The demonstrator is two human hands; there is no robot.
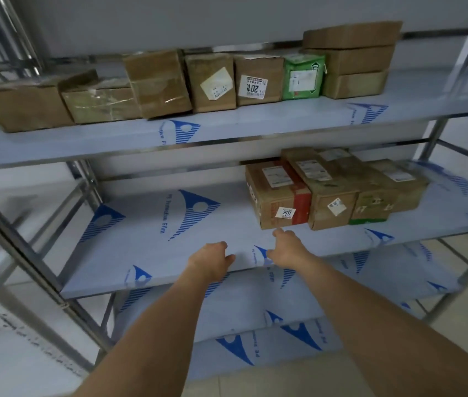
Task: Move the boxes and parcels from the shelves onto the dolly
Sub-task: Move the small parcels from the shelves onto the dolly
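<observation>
Boxes [336,187] sit bunched at the right of the middle shelf [152,242]; more line the upper shelf [255,124]. We reach both arms over the middle shelf. Our left hand [211,260] hangs loosely curled, holding nothing. Our right hand [286,247] stretches toward the red-taped box [278,193], fingertips just beside its lower edge.

I see two bare forearms, no sleeves, watch or rings; left hand [211,260] and right hand [286,249] ungloved.
</observation>
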